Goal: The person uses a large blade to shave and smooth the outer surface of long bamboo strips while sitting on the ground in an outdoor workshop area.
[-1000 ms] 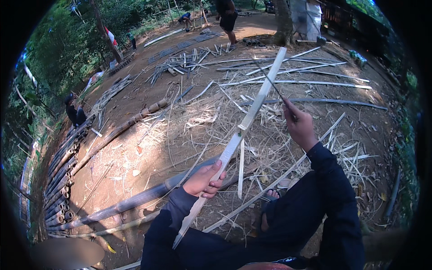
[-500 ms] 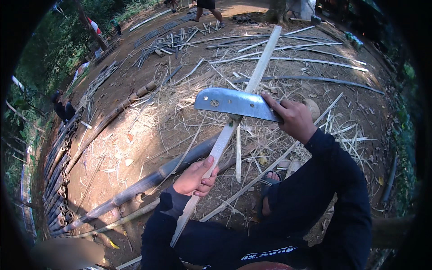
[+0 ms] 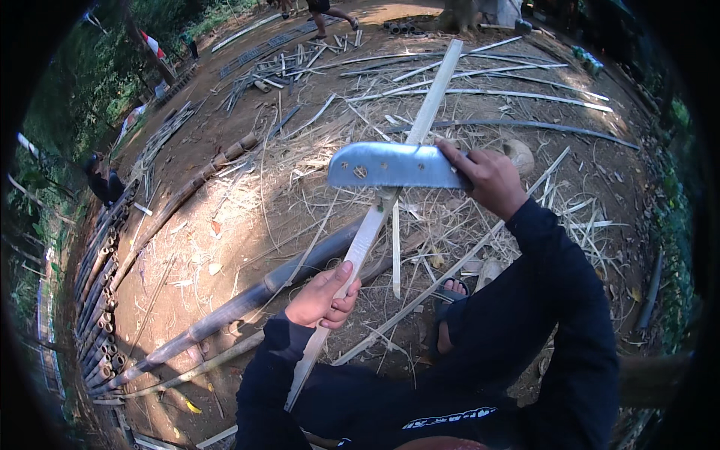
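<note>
A long pale bamboo strip (image 3: 365, 237) slants up and away from my lap, with my left hand (image 3: 325, 295) wrapped round its lower part. Across the strip lies a broad steel blade (image 3: 375, 165) with a rounded tip and several small holes, likely a machete. My right hand (image 3: 491, 177) grips the blade's right end, with a finger along its upper edge; the handle is hidden in the fist. Just below the blade, a dark greenish node (image 3: 384, 201) shows on the strip.
A thick dark bamboo pole (image 3: 255, 298) lies on the ground to the left. Shavings (image 3: 315, 187) and split strips (image 3: 517, 97) cover the ground ahead. Stacked bamboo poles (image 3: 105, 300) line the far left, near a seated person (image 3: 105, 182). Another person (image 3: 330, 15) walks at the back.
The blade has turned to lie more level, its right end rising slightly. My left hand keeps its hold on the strip. The walking person at the back has moved left.
</note>
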A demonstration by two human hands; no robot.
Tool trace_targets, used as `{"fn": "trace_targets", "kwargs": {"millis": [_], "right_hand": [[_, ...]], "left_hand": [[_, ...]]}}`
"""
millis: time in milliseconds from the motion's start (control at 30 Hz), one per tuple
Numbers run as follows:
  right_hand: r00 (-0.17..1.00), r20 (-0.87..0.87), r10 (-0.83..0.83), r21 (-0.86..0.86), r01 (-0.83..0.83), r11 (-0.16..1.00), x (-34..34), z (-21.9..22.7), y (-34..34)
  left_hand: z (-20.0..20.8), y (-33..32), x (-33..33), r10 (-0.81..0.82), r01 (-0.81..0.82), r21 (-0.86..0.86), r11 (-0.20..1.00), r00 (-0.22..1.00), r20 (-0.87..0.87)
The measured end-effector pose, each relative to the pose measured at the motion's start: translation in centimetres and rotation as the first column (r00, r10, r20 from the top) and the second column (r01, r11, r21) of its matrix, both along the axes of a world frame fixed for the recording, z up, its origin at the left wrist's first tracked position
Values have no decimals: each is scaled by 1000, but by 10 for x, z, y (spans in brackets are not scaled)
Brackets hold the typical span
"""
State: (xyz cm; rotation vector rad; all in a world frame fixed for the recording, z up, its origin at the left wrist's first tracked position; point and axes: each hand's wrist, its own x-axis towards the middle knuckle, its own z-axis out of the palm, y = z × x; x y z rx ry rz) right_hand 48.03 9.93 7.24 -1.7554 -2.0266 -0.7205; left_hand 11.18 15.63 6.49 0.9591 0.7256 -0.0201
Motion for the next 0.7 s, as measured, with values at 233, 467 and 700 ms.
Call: {"fn": "trace_targets", "kwargs": {"millis": [233,467,700], "right_hand": [[1000,-5,-14,-147,14,989,0,-8,-9],[961,-210,-179,-9,181,983,32,-4,7],[908,-323,-266,27,290,957,95,-8,25]], "left_hand": [[-6,-7,-9,-25,25,-30,999,1000,2],[-12,-10,-11,-35,36,-24,999,999,37],[-15,-21,-12,-49,49,-36,998,999,-8]]}}
